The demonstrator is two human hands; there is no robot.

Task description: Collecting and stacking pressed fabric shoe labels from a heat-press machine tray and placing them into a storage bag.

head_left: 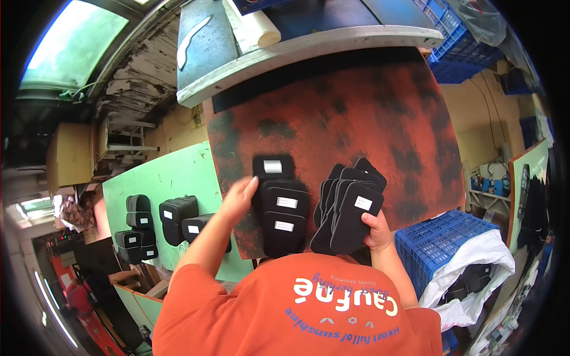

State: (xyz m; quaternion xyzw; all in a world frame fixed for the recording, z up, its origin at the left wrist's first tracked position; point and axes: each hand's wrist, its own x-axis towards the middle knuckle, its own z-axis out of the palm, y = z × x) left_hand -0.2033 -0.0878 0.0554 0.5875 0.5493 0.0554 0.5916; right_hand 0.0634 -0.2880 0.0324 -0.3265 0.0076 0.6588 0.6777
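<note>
My left hand point(240, 194) has its fingertips closed at the left edge of a flat black pad point(272, 172) with rounded corners and a white label. Just below that pad, more labelled black pads point(292, 212) overlap on the red table. My right hand point(376, 231) grips the right edge of a fanned bunch of black pads point(352, 212), its thumb on the top one. The fingers underneath are hidden. These pads narrow at the middle, and the front one carries a white label.
Left of the red table point(380, 113), a green table point(119, 184) bears several piles of black pads point(179, 212). A blue crate point(439, 240) with a white sack point(487, 252) stands close on the right. Beyond the far edge is a bluish work surface point(214, 50) with a white roll point(268, 38).
</note>
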